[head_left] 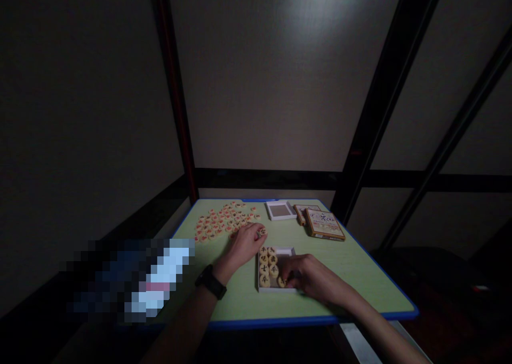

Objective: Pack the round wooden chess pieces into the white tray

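Note:
A small white box (292, 253) lies near the front of a green table (360, 273) and holds several round pale game discs (268, 263) with dark marks. My right hand (308, 276) rests at the box's near right side, fingers curled on a disc (281, 282) inside it. My left hand (245, 242), with a black watch on the wrist, reaches to the near edge of a loose spread of discs (224, 221) with red marks and pinches one disc (262, 231).
At the table's far side lie an empty white box tray (280, 210) and two brown printed box lids (325, 224). The table has a blue rim (280, 321). Dark beams and pale walls stand behind. A blurred patch sits at the left.

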A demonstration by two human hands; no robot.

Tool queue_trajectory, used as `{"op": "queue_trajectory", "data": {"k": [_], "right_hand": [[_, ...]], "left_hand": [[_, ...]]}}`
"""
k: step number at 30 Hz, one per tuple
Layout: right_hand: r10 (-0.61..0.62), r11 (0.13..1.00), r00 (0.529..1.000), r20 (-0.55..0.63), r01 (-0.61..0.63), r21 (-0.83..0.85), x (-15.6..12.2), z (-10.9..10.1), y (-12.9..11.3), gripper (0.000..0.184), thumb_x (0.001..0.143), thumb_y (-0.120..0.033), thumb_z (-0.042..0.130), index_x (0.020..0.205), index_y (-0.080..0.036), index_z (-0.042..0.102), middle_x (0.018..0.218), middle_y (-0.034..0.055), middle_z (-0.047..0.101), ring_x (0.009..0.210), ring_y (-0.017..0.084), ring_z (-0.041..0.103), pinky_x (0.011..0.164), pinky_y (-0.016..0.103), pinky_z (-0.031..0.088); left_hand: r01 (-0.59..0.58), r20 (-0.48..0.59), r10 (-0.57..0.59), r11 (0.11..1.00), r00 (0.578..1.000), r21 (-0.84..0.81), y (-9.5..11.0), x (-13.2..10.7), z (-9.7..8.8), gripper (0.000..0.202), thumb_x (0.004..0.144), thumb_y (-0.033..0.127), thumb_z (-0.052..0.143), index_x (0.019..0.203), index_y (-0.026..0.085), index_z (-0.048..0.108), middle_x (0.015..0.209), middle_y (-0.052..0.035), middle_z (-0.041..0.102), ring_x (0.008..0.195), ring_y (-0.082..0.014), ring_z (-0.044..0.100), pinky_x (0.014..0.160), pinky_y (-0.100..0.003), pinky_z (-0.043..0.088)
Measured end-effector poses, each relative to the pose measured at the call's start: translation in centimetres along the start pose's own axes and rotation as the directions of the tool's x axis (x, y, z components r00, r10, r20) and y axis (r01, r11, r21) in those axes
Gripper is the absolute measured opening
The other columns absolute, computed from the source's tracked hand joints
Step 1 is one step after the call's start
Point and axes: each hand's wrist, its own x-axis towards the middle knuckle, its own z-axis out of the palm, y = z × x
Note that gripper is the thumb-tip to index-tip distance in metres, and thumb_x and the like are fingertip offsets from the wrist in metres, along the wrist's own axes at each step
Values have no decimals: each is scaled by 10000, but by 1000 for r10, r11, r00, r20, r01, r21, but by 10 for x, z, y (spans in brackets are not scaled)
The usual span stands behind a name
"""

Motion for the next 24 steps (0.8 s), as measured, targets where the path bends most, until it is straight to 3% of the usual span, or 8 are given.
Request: {"op": "queue_trajectory", "data": {"k": [13,20,22,24], "right_hand": [[16,999,995,-95,-11,48,5,9,-3,217,665,31,704,757,-164,681,803,15,660,753,152,613,693,229,446],[84,994,987,-133,-74,79,2,5,-4,144,704,-58,748,723,-163,651,790,20,663,723,152,609,662,232,440],[106,992,977,-186,-91,87,3,3,-6,74,774,-137,717,754,-169,654,783,24,685,724,161,619,664,246,439],[151,982,958,-245,-117,146,6,3,-8,104,876,-243,631,804,-174,659,746,25,699,701,165,628,666,263,446]], "left_hand": [[-9,-8,9,998,1000,-59,4,-1,-4,192,842,218,623,1008,199,718,838,-23,732,724,-158,660,816,-270,516],[139,-10,-144,966,989,-219,7,2,-7,253,767,239,699,1011,181,726,718,1,697,699,-159,654,737,-273,513],[171,60,-160,923,985,-344,5,3,-5,242,730,243,732,955,153,736,704,-10,688,684,-155,642,676,-261,505],[192,198,-102,838,975,-510,2,3,-3,277,688,253,770,935,132,737,711,-19,691,660,-140,624,619,-240,491]]}}
